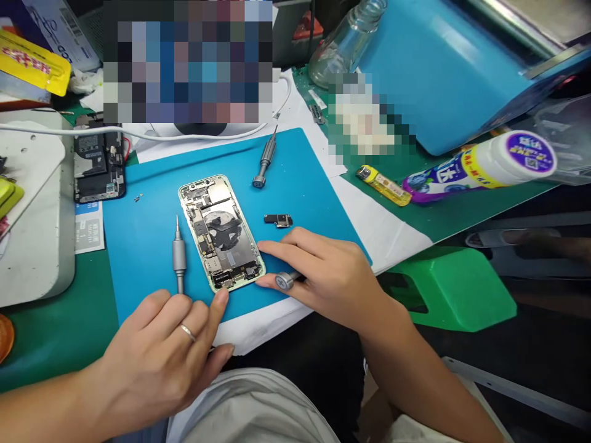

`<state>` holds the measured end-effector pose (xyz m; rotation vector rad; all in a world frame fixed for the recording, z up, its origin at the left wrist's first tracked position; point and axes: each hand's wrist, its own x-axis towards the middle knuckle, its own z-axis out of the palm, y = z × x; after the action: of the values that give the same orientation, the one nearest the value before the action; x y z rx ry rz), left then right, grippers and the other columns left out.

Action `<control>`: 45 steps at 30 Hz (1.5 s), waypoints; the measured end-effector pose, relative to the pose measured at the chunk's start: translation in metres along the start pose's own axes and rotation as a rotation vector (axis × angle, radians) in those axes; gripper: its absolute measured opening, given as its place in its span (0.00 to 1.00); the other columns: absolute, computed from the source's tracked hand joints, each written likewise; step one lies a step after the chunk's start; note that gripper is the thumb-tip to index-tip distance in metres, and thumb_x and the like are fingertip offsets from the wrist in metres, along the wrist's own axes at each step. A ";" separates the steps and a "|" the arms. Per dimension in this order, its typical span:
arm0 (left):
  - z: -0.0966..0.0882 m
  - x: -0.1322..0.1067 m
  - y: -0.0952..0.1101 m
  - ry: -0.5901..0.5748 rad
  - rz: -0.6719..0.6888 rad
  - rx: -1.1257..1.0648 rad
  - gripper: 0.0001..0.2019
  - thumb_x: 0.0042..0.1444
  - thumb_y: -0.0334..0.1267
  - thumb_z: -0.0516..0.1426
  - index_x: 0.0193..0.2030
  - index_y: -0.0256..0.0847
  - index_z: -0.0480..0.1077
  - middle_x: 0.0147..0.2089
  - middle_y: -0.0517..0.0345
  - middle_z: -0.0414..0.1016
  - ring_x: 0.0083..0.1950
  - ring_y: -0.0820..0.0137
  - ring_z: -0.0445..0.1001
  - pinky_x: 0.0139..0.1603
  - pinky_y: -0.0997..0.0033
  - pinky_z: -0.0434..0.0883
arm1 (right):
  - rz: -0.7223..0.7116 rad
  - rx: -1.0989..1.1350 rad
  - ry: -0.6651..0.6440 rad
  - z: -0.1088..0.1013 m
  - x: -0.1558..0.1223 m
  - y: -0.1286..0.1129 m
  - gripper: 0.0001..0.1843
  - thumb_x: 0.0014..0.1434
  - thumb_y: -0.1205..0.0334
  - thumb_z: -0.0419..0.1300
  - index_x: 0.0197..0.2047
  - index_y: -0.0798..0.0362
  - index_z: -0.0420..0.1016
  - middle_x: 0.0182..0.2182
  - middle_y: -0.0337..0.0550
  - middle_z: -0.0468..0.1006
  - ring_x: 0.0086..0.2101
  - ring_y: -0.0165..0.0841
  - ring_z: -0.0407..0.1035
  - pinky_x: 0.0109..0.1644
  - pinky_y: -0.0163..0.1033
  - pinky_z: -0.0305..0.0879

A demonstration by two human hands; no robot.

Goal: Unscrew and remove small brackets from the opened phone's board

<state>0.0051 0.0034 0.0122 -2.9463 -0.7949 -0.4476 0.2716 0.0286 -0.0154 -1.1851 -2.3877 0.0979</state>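
An opened phone (pixel 221 231) with its boards bare lies on a blue mat (pixel 148 234). My right hand (pixel 323 274) rests at the phone's lower right corner, forefinger along its edge, and is closed on a grey screwdriver (pixel 285 281) lying under the palm. My left hand (pixel 170 351), with a ring, sits at the mat's near edge. Its fingers are loosely curled and hold nothing, and one fingertip touches the phone's bottom corner. A second grey screwdriver (pixel 178 258) lies just left of the phone, by the left fingers. A small black part (pixel 278 219) lies right of the phone.
A third screwdriver (pixel 265 160) lies at the mat's back. Another opened phone (pixel 98 166) sits at the mat's left edge, with tiny screws (pixel 137 198) nearby. A yellow lighter (pixel 383 184), a lying bottle (pixel 484 166), a glass bottle (pixel 344 40) and a green stool (pixel 455 289) stand to the right.
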 end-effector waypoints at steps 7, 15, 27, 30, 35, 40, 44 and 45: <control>-0.004 0.000 -0.001 0.087 0.105 -0.155 0.18 0.65 0.34 0.58 0.58 0.23 0.71 0.31 0.57 0.75 0.33 0.68 0.70 0.33 0.63 0.65 | -0.054 0.122 0.083 -0.001 0.000 -0.001 0.27 0.65 0.41 0.62 0.50 0.60 0.78 0.32 0.44 0.77 0.30 0.32 0.72 0.32 0.36 0.68; -0.006 -0.001 -0.006 0.035 0.287 -0.321 0.21 0.64 0.35 0.58 0.61 0.27 0.70 0.54 0.45 0.81 0.55 0.57 0.77 0.49 0.59 0.75 | -0.019 0.257 0.427 0.001 -0.009 0.002 0.25 0.70 0.42 0.55 0.35 0.54 0.78 0.30 0.44 0.73 0.30 0.33 0.70 0.32 0.39 0.69; -0.011 0.006 -0.016 -0.416 0.459 -0.372 0.43 0.64 0.59 0.55 0.78 0.38 0.47 0.79 0.40 0.45 0.78 0.45 0.49 0.74 0.42 0.57 | -0.069 0.045 0.003 -0.023 0.046 0.090 0.17 0.69 0.48 0.59 0.42 0.53 0.79 0.35 0.46 0.77 0.36 0.39 0.72 0.41 0.42 0.67; -0.010 0.005 -0.017 -0.431 0.457 -0.375 0.42 0.64 0.55 0.55 0.79 0.40 0.44 0.80 0.42 0.41 0.79 0.46 0.46 0.75 0.40 0.54 | -0.151 0.007 -0.090 -0.018 0.061 0.103 0.16 0.69 0.49 0.59 0.42 0.54 0.79 0.36 0.47 0.75 0.39 0.41 0.70 0.45 0.45 0.66; -0.010 0.004 -0.018 -0.409 0.454 -0.366 0.41 0.62 0.51 0.56 0.78 0.40 0.47 0.80 0.43 0.44 0.80 0.46 0.45 0.76 0.38 0.50 | -0.188 -0.015 -0.080 -0.011 0.068 0.107 0.15 0.70 0.52 0.58 0.45 0.53 0.78 0.41 0.50 0.76 0.44 0.43 0.68 0.50 0.49 0.64; -0.012 0.004 -0.019 -0.420 0.477 -0.337 0.46 0.59 0.54 0.58 0.78 0.39 0.45 0.79 0.43 0.49 0.79 0.45 0.46 0.74 0.36 0.55 | -0.195 0.001 -0.047 -0.006 0.063 0.105 0.14 0.70 0.55 0.57 0.49 0.55 0.78 0.45 0.54 0.76 0.48 0.45 0.68 0.54 0.52 0.66; -0.014 0.004 -0.022 -0.446 0.502 -0.343 0.49 0.57 0.57 0.58 0.79 0.39 0.43 0.79 0.44 0.50 0.80 0.45 0.44 0.73 0.37 0.59 | -0.209 0.035 -0.033 -0.003 0.062 0.106 0.13 0.70 0.56 0.58 0.49 0.55 0.79 0.50 0.55 0.76 0.53 0.46 0.68 0.60 0.55 0.66; -0.014 0.004 -0.022 -0.444 0.497 -0.345 0.49 0.57 0.57 0.58 0.79 0.39 0.44 0.79 0.45 0.51 0.80 0.45 0.45 0.73 0.37 0.59 | -0.212 0.042 -0.029 -0.002 0.062 0.107 0.13 0.70 0.57 0.57 0.49 0.54 0.79 0.51 0.55 0.75 0.55 0.47 0.67 0.61 0.55 0.66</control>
<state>-0.0068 0.0225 0.0263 -3.4504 0.0362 0.1243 0.3190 0.1425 -0.0181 -0.9116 -2.5077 0.0967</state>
